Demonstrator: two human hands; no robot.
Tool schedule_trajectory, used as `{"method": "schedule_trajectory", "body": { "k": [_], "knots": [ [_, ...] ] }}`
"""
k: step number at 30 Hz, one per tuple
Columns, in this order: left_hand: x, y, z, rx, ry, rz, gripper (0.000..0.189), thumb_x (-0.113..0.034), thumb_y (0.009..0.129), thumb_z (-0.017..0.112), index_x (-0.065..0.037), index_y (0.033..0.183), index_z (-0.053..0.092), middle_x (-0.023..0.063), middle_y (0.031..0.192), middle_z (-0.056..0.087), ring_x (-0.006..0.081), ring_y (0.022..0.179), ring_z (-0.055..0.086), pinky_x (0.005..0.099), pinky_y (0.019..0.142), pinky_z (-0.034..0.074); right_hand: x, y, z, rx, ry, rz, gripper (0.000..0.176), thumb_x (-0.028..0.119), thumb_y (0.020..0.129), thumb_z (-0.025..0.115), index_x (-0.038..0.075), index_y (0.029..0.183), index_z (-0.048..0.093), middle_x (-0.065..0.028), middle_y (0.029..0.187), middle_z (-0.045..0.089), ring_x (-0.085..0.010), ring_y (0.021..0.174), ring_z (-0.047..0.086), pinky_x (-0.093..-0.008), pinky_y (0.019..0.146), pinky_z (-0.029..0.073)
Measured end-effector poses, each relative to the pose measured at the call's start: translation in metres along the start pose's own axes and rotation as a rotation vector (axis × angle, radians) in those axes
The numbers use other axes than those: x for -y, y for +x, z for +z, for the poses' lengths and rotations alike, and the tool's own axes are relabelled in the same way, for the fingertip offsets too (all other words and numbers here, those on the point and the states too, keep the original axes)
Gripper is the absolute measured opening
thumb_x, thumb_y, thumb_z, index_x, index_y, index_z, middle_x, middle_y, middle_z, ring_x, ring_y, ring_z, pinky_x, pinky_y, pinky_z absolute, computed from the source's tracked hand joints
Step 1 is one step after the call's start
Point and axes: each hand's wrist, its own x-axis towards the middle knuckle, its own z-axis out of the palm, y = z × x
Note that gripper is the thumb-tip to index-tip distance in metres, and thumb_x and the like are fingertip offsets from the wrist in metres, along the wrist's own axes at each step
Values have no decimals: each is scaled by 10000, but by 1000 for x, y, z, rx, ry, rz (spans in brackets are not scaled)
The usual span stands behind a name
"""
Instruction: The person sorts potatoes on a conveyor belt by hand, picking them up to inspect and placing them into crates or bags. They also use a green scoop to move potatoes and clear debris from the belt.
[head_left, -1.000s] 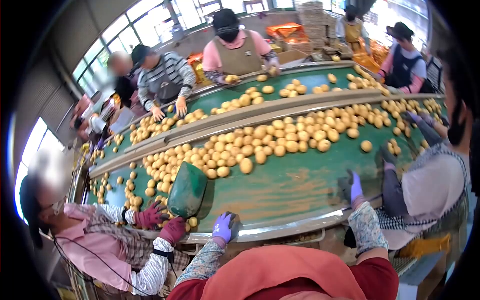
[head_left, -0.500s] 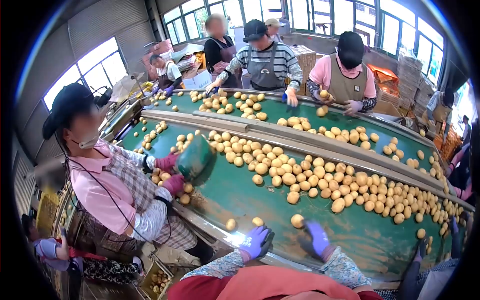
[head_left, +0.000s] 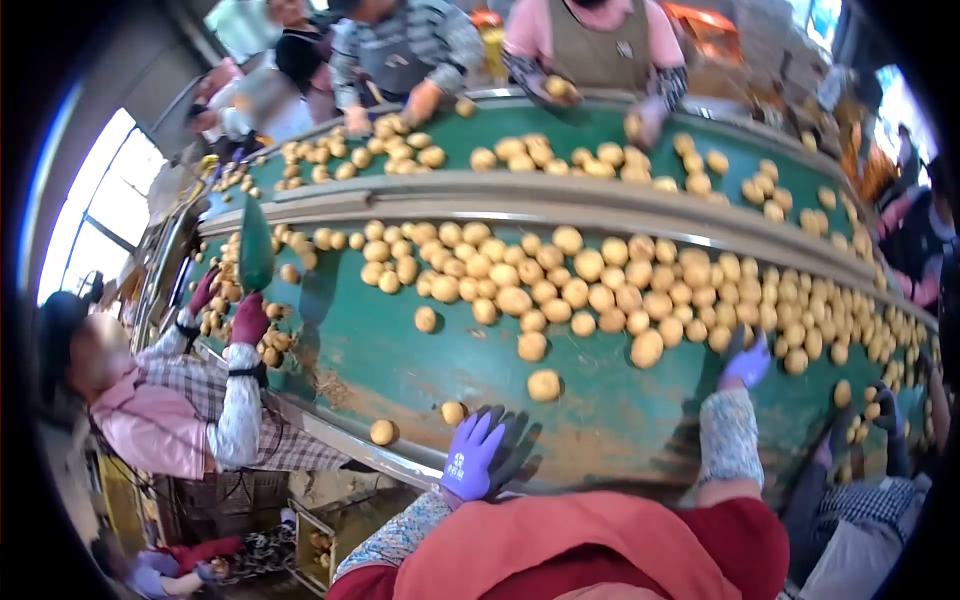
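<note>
My left hand [head_left: 475,450], in a purple glove, rests over the near edge of the green conveyor belt [head_left: 620,430] with its fingers spread and nothing in it. Two loose potatoes, one of them a small potato [head_left: 453,413], lie just left of its fingertips. My right hand [head_left: 745,358], also gloved in purple, reaches forward to the near side of a dense band of potatoes [head_left: 600,290]. Its fingers look apart and touch or nearly touch the potatoes there. A single potato [head_left: 543,385] sits on the belt between my two hands.
A co-worker at left holds a green scoop-like board [head_left: 255,248] upright by the potatoes. A long divider rail [head_left: 480,195] separates a far lane, where other people handle potatoes. Another person's dark gloved hand [head_left: 888,410] is at right. A crate [head_left: 315,540] stands below left.
My right hand has moved forward and right to the potato band. My left hand has opened wider near the edge. The view has tilted down; the co-worker's green board now stands upright.
</note>
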Motion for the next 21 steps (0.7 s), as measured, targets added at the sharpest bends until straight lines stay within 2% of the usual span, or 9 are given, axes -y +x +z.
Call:
{"method": "schedule_trajectory", "body": {
  "k": [6, 7, 9, 10, 12, 15, 19, 20, 21],
  "knots": [
    [17, 32, 52, 353, -129, 523, 621, -225, 766, 715, -77, 1336, 521, 184, 1367, 522, 407, 1242, 499, 525, 987, 421, 136, -87, -34, 387, 672, -170, 384, 156, 898, 721, -14, 1227, 619, -183, 1203, 591, -298, 1100, 587, -409, 962, 480],
    [22, 40, 67, 651, -75, 621, 555, -248, 852, 634, -96, 1372, 512, 180, 1446, 470, 385, 1318, 455, 516, 1064, 388, 169, -105, -52, 496, 705, -115, 432, 166, 910, 710, -12, 1279, 573, -181, 1223, 582, -300, 1108, 583, -408, 960, 480],
    [23, 45, 98, 516, -171, 869, 529, -251, 909, 538, -110, 1417, 491, 159, 1497, 436, 313, 1378, 424, 494, 1138, 345, 218, -148, -60, 828, 1219, 355, 462, 149, 901, 694, 24, 1321, 548, -176, 1235, 586, -310, 1107, 584, -411, 946, 481],
    [32, 41, 112, 619, -265, 799, 520, -247, 926, 512, -114, 1428, 485, 148, 1507, 431, 294, 1385, 421, 474, 1153, 334, 217, -183, -35, 645, 819, -271, 518, 196, 864, 727, 31, 1323, 551, -174, 1229, 594, -326, 1123, 576, -433, 957, 481],
    [50, 29, 137, 825, -448, 653, 504, -241, 960, 459, -121, 1449, 474, 125, 1525, 421, 256, 1400, 416, 435, 1182, 312, 253, -237, -32, 748, 670, -537, 701, 361, 779, 802, 74, 1364, 542, -279, 1295, 510, -444, 1178, 518, -498, 1012, 451],
    [69, 49, 51, 1021, 140, 489, 433, -201, 1015, 442, -120, 1435, 506, 114, 1434, 527, 280, 1314, 510, 399, 1084, 434, 316, -243, -67, 1398, 942, -544, 747, 428, 841, 752, 120, 1458, 463, -301, 1445, 399, -481, 1285, 455, -516, 1100, 388],
    [199, 3, 35, 422, -308, -135, 208, -152, 896, 589, -111, 1079, 680, 108, 1024, 689, 325, 916, 654, 442, 801, 513, 350, -273, -72, 1328, 877, -1035, 765, 419, 853, 736, 99, 1475, 426, -258, 1424, 452, -437, 1294, 470, -506, 1107, 375],
    [210, 16, -5, 203, 93, 111, 89, -86, 834, 591, -87, 900, 650, 134, 870, 644, 339, 814, 628, 450, 701, 486, 365, -262, -79, 1115, 892, -1106, 628, 327, 847, 720, 66, 1378, 508, -244, 1330, 518, -419, 1212, 524, -506, 1035, 418],
    [246, 21, -21, 287, 452, -52, 39, -59, 786, 587, -86, 815, 591, 137, 789, 585, 346, 746, 592, 454, 641, 452, 372, -247, -75, 1038, 743, -1188, 514, 263, 850, 687, 60, 1302, 548, -224, 1268, 544, -404, 1159, 544, -500, 988, 434]
  ]
}}
